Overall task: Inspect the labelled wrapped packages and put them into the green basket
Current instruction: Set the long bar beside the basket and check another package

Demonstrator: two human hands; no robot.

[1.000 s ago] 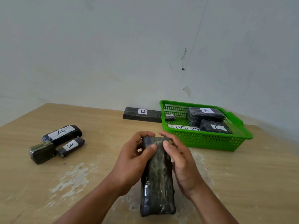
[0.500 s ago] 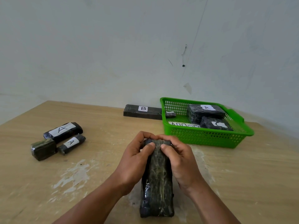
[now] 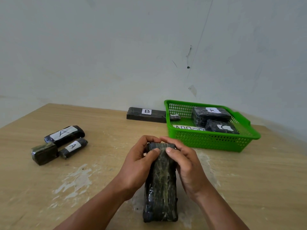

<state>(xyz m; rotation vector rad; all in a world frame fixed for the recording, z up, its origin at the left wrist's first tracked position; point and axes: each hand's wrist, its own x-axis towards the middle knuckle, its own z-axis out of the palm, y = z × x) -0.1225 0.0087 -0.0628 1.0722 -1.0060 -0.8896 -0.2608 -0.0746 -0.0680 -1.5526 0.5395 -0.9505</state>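
A long dark wrapped package (image 3: 160, 188) stands on its long edge on the wooden table in front of me, with no label showing on the visible side. My left hand (image 3: 139, 165) and my right hand (image 3: 186, 166) both grip its far end, thumbs on top. The green basket (image 3: 211, 140) sits at the back right and holds a package labelled A (image 3: 211, 113), a smaller labelled package (image 3: 221, 127), a small dark piece (image 3: 174, 117) and a white paper strip (image 3: 189, 127).
A flat package labelled B (image 3: 146, 114) lies against the basket's left side near the wall. At the left lie two packages labelled A (image 3: 64, 133) (image 3: 73, 146) and an unlabelled block (image 3: 44, 153). White scuffs mark the table (image 3: 76, 178).
Both hands have slid up over the package's far end and closed together there. The package has stayed in place.
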